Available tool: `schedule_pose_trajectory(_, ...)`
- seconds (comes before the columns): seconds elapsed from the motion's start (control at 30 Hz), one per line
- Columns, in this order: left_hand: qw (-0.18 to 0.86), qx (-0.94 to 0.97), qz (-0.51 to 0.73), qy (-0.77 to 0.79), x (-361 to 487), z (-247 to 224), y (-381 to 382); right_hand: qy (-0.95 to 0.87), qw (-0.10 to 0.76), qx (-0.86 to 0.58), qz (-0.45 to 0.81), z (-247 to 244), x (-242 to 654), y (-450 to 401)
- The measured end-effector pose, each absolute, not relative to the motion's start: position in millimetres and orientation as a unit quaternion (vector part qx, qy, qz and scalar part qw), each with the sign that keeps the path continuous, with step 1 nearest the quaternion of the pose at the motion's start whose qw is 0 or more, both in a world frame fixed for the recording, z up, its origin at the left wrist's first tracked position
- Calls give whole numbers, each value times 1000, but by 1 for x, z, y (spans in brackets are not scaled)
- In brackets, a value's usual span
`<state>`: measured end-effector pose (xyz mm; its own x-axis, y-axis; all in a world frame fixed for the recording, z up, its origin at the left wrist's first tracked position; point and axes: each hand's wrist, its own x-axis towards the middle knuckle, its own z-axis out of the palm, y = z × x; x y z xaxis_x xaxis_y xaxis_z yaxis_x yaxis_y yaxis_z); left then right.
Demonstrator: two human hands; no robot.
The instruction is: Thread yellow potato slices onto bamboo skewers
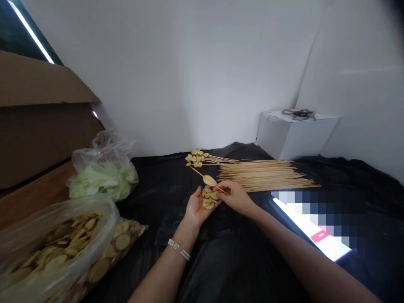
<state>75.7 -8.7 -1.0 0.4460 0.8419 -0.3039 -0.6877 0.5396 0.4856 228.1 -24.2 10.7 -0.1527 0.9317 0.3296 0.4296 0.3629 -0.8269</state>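
My left hand [196, 208] is palm up at the centre, cupped under several pale yellow slices [209, 199]. Just right of it, my right hand [235, 195] pinches a thin wooden skewer [197, 171] that slants up to the left. One oval slice [209, 180] sits on that skewer, above the slices in my left palm. Beyond my hands lie several skewers with slices [196, 158] at their left ends. A wide pile of bare skewers [265, 176] is spread to the right of them.
At the left stand an open clear bag of slices [57, 252], a second bag of slices [121, 242] and a bag of pale green vegetables [105, 181]. A lit screen [309, 227] lies at the right on black sheeting [214, 261]. A white box [284, 134] is behind.
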Motion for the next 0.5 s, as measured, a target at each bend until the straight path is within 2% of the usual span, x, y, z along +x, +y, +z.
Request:
schedule_pose_trajectory(0.2,881,150,394,217,81,1,-15,-721,415,-503,235,15,223,-32)
schedule_pose_trajectory(0.37,883,143,394,213,84,3,-17,-750,383,-507,186,12,224,-30)
schedule_pose_trajectory(0.5,883,136,389,223,85,5,-19,-738,392,-528,151,8,225,-27)
